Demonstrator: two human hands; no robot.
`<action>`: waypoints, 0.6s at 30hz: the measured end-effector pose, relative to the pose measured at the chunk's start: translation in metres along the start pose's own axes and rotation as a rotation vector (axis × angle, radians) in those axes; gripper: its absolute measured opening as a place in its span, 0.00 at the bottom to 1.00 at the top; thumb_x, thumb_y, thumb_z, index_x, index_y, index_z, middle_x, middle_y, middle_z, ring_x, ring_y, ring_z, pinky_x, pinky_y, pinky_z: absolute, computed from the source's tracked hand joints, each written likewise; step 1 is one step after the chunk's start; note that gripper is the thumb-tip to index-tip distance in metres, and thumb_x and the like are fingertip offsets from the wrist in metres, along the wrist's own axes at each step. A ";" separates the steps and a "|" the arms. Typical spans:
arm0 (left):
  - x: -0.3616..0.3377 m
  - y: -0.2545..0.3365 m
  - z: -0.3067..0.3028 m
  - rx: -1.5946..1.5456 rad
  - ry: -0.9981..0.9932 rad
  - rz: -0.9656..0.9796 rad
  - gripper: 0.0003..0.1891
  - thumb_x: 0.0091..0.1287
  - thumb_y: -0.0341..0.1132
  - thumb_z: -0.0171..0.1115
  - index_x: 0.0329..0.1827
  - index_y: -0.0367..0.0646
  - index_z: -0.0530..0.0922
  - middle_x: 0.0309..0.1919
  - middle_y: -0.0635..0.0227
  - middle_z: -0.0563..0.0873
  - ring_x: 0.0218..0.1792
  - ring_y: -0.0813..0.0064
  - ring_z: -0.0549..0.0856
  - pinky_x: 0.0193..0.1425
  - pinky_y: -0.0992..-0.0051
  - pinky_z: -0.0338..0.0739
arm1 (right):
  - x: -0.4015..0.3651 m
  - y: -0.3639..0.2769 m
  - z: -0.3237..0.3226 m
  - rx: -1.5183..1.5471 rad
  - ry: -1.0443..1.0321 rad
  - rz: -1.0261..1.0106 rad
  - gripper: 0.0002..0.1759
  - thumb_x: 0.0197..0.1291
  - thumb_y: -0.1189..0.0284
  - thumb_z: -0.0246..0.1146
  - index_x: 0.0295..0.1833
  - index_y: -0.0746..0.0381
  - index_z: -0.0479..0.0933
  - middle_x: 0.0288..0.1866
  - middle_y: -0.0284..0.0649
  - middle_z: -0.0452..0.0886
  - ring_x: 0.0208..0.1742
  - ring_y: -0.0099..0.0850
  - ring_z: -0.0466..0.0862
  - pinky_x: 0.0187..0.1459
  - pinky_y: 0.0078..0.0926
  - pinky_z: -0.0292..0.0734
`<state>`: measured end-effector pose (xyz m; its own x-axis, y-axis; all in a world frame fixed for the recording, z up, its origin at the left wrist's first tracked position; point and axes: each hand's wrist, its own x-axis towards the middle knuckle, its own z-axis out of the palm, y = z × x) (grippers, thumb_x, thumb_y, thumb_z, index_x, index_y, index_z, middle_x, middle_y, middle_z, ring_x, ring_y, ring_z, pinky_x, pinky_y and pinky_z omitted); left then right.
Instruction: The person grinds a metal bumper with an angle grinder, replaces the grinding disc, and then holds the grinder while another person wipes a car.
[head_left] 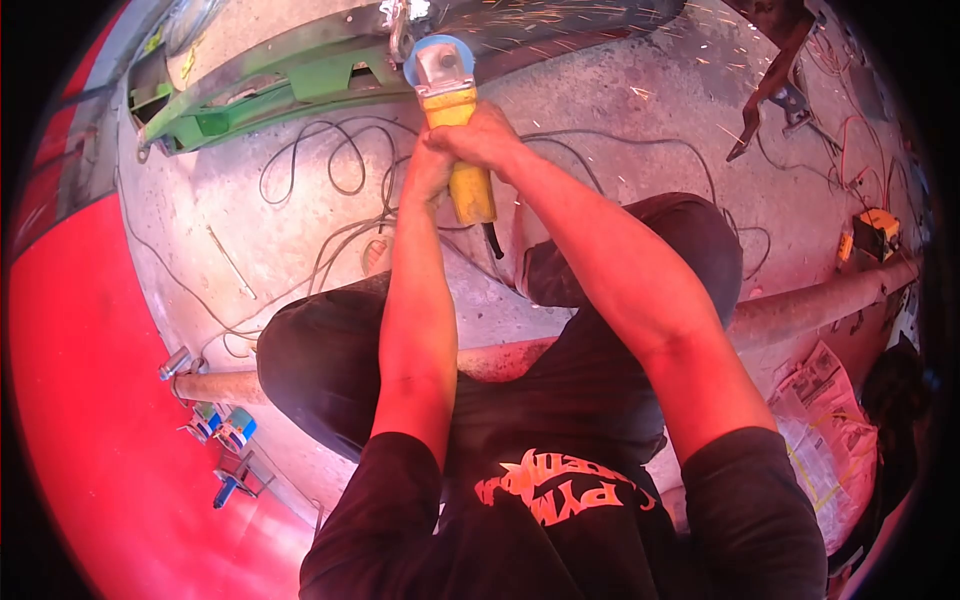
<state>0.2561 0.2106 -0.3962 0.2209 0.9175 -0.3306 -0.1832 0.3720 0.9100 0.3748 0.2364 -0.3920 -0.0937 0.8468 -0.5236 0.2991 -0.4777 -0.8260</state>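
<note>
Both my hands are wrapped around a yellow angle grinder stretched out in front of me. My left hand grips its body from the left, and my right hand closes over it from the right, partly covering the left fingers. A blue disc at the grinder's head is up against or very near a metal piece at the top; exact contact is hard to see. Bright light glows there, and sparks fly to the right. Behind lies a long green metal part with cut-outs.
Black cables loop over the concrete floor. A thick rusty pipe runs beneath me. A thin rod lies left, near blue-and-white cans. To the right are a yellow-black box, a rusty bracket and newspaper.
</note>
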 end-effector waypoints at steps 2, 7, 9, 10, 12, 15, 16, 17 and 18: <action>0.000 0.002 0.002 0.024 -0.002 0.010 0.21 0.69 0.33 0.61 0.64 0.41 0.72 0.53 0.63 0.82 0.50 0.72 0.83 0.54 0.70 0.80 | 0.005 0.008 0.003 -0.017 0.026 0.015 0.51 0.37 0.49 0.75 0.60 0.76 0.71 0.64 0.60 0.72 0.69 0.48 0.72 0.67 0.35 0.70; 0.003 -0.002 -0.004 0.082 0.003 0.028 0.21 0.69 0.34 0.61 0.64 0.41 0.71 0.53 0.64 0.82 0.51 0.72 0.83 0.55 0.70 0.80 | -0.002 -0.002 -0.001 0.003 0.007 0.001 0.44 0.38 0.51 0.76 0.56 0.72 0.77 0.62 0.60 0.74 0.68 0.49 0.73 0.67 0.36 0.71; 0.002 -0.005 -0.004 0.054 0.024 0.044 0.22 0.68 0.33 0.62 0.64 0.41 0.72 0.54 0.64 0.82 0.51 0.72 0.82 0.55 0.70 0.80 | -0.004 -0.004 0.000 -0.024 0.047 -0.016 0.40 0.38 0.52 0.76 0.53 0.70 0.79 0.60 0.60 0.77 0.65 0.48 0.76 0.65 0.37 0.73; 0.001 -0.006 -0.004 0.039 0.036 0.052 0.22 0.68 0.32 0.62 0.64 0.41 0.72 0.54 0.64 0.82 0.52 0.72 0.82 0.56 0.70 0.80 | -0.003 -0.004 0.000 -0.018 0.051 -0.035 0.38 0.38 0.53 0.76 0.51 0.70 0.81 0.57 0.59 0.79 0.63 0.48 0.78 0.63 0.38 0.74; 0.006 -0.009 -0.007 0.014 0.022 0.049 0.24 0.65 0.30 0.64 0.64 0.42 0.72 0.54 0.64 0.82 0.52 0.72 0.82 0.56 0.70 0.79 | -0.003 -0.006 -0.001 0.020 0.030 -0.089 0.34 0.39 0.54 0.76 0.47 0.68 0.83 0.52 0.58 0.82 0.57 0.47 0.82 0.59 0.39 0.77; 0.006 -0.021 -0.014 0.007 0.011 0.039 0.27 0.61 0.27 0.67 0.65 0.43 0.71 0.55 0.65 0.82 0.52 0.73 0.82 0.56 0.70 0.79 | -0.005 -0.003 0.000 0.059 0.015 -0.145 0.28 0.40 0.56 0.75 0.44 0.66 0.84 0.45 0.55 0.86 0.49 0.47 0.86 0.53 0.40 0.79; 0.006 -0.019 -0.015 0.006 0.012 0.042 0.29 0.60 0.27 0.68 0.66 0.43 0.71 0.56 0.65 0.82 0.52 0.73 0.82 0.57 0.71 0.79 | -0.005 -0.004 0.001 0.054 0.018 -0.163 0.27 0.41 0.57 0.75 0.43 0.65 0.84 0.43 0.54 0.87 0.47 0.47 0.87 0.51 0.40 0.80; 0.008 -0.016 -0.015 0.039 0.011 0.017 0.33 0.54 0.30 0.72 0.65 0.41 0.69 0.55 0.64 0.81 0.53 0.71 0.82 0.57 0.70 0.79 | -0.006 -0.005 0.002 0.076 0.007 -0.175 0.22 0.43 0.62 0.75 0.43 0.64 0.84 0.43 0.50 0.87 0.45 0.43 0.88 0.49 0.37 0.80; 0.010 -0.018 -0.016 0.034 0.027 0.027 0.34 0.53 0.31 0.73 0.65 0.41 0.69 0.55 0.64 0.81 0.53 0.71 0.81 0.57 0.70 0.79 | -0.005 -0.006 0.003 0.111 -0.010 -0.174 0.21 0.44 0.63 0.74 0.43 0.64 0.84 0.42 0.49 0.87 0.44 0.41 0.88 0.48 0.36 0.80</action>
<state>0.2462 0.2158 -0.4197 0.1906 0.9307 -0.3123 -0.1560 0.3428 0.9264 0.3707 0.2342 -0.3852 -0.1446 0.9167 -0.3724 0.1713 -0.3475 -0.9219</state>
